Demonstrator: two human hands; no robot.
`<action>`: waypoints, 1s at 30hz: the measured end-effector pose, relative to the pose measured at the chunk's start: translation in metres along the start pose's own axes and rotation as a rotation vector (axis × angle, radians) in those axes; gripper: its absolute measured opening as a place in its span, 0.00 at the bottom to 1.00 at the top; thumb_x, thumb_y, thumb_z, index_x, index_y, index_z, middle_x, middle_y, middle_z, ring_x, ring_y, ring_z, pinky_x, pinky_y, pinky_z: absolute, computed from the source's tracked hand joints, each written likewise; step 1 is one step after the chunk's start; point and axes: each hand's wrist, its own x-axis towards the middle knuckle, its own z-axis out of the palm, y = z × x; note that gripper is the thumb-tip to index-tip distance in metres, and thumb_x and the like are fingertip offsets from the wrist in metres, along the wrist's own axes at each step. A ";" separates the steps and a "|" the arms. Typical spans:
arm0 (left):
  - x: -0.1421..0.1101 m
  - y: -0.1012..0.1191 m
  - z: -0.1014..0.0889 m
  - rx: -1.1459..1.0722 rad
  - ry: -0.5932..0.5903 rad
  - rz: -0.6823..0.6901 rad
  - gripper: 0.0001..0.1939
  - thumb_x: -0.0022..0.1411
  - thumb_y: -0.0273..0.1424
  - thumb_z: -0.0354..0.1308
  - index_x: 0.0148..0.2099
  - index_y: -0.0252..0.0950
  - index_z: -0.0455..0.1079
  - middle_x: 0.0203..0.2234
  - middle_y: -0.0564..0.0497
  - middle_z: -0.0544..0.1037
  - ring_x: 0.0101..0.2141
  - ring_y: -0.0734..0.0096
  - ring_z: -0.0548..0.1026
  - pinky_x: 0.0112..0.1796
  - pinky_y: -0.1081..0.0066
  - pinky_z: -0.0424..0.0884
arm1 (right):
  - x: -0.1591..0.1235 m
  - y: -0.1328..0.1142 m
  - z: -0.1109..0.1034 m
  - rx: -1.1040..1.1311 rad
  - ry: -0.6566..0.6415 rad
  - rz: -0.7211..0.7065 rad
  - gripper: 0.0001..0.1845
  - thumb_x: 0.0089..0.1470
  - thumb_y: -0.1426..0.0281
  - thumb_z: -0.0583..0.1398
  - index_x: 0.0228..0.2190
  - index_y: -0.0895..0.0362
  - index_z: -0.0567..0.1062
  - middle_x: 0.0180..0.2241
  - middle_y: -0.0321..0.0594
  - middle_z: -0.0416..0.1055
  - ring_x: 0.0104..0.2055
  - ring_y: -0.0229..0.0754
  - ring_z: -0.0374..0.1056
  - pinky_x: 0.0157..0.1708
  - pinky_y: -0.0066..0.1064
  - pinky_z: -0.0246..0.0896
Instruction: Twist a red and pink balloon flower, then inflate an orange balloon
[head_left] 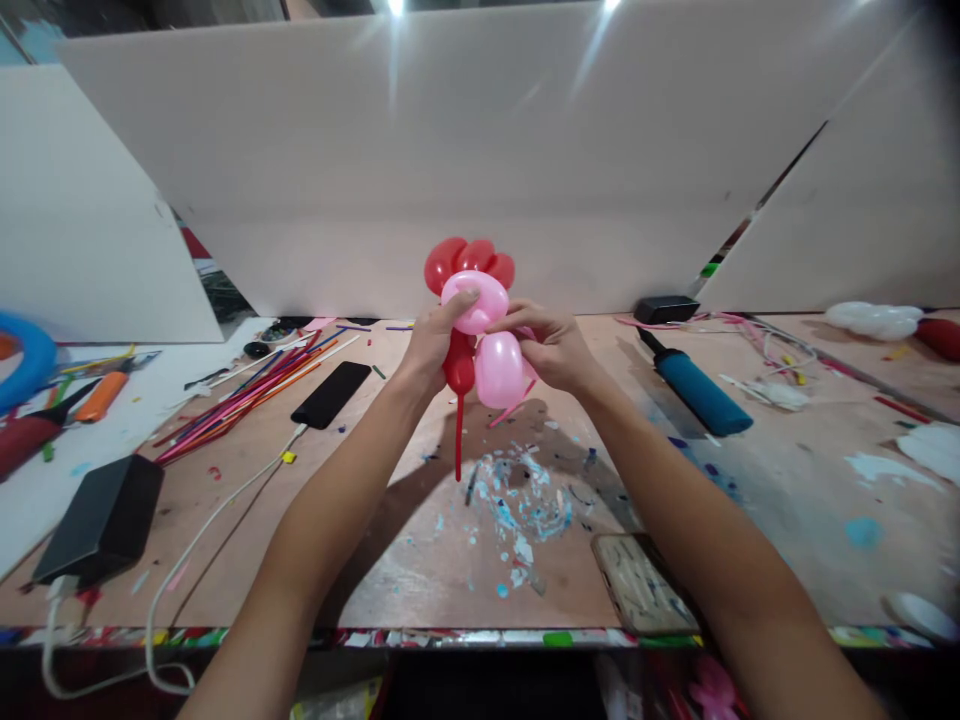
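Observation:
Both my hands hold a twisted balloon figure above the wooden table (420,560). The figure has red bubbles (469,260) on top, pink bubbles (496,365) in the middle and a thin uninflated red tail (459,440) hanging down. My left hand (431,345) wraps its fingers round the upper pink bubble and the red part below it. On the other side, my right hand (551,345) pinches the pink bubbles.
A bundle of uninflated long balloons (240,395), a black phone (331,393), a black power bank (101,520) with white cable and an orange tool (97,397) lie left. A blue hand pump (701,390), a white balloon (874,318) and a patterned phone (641,583) lie right. White boards stand behind.

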 end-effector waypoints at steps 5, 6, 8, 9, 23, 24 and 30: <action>-0.003 0.012 -0.009 0.152 -0.062 0.156 0.20 0.44 0.37 0.73 0.37 0.33 0.74 0.25 0.52 0.77 0.23 0.75 0.73 0.28 0.73 0.69 | 0.001 -0.001 -0.003 -0.063 0.114 -0.097 0.04 0.54 0.71 0.62 0.33 0.51 0.77 0.38 0.36 0.75 0.43 0.40 0.72 0.46 0.36 0.68; -0.003 0.012 -0.010 0.171 -0.072 0.169 0.19 0.45 0.37 0.73 0.36 0.33 0.74 0.25 0.52 0.77 0.23 0.76 0.73 0.27 0.73 0.69 | 0.001 0.000 -0.004 -0.050 0.134 -0.090 0.06 0.54 0.70 0.63 0.36 0.50 0.75 0.37 0.35 0.76 0.41 0.39 0.73 0.43 0.35 0.68; -0.002 0.012 -0.011 0.191 -0.064 0.172 0.18 0.48 0.40 0.72 0.37 0.33 0.74 0.25 0.51 0.76 0.23 0.76 0.73 0.28 0.73 0.69 | 0.001 0.000 -0.005 -0.028 0.116 -0.046 0.16 0.52 0.67 0.65 0.43 0.49 0.70 0.36 0.34 0.76 0.38 0.39 0.73 0.39 0.33 0.69; -0.002 0.012 -0.011 0.199 -0.050 0.171 0.19 0.50 0.41 0.70 0.38 0.33 0.74 0.26 0.51 0.77 0.24 0.75 0.73 0.29 0.72 0.70 | 0.001 0.000 -0.005 -0.039 0.107 -0.027 0.20 0.51 0.65 0.66 0.45 0.49 0.68 0.36 0.35 0.76 0.38 0.39 0.73 0.38 0.33 0.69; -0.005 0.018 -0.016 0.333 -0.275 0.051 0.18 0.45 0.33 0.72 0.39 0.31 0.76 0.34 0.47 0.80 0.34 0.70 0.76 0.40 0.70 0.71 | -0.002 -0.029 0.003 -0.243 0.150 0.020 0.10 0.56 0.62 0.63 0.39 0.54 0.77 0.39 0.40 0.78 0.41 0.44 0.74 0.43 0.38 0.69; -0.004 0.019 -0.017 0.316 -0.285 0.042 0.17 0.45 0.32 0.71 0.39 0.31 0.76 0.33 0.48 0.80 0.33 0.71 0.76 0.39 0.70 0.71 | -0.001 -0.030 0.000 -0.188 0.127 0.068 0.12 0.56 0.60 0.63 0.38 0.54 0.78 0.39 0.40 0.78 0.40 0.43 0.74 0.42 0.37 0.69; -0.003 0.020 -0.019 0.237 -0.278 -0.106 0.16 0.44 0.36 0.69 0.35 0.31 0.74 0.28 0.49 0.79 0.28 0.71 0.75 0.34 0.70 0.70 | 0.000 -0.038 -0.006 0.065 0.008 0.297 0.16 0.52 0.57 0.67 0.37 0.54 0.76 0.38 0.38 0.75 0.37 0.38 0.69 0.37 0.31 0.65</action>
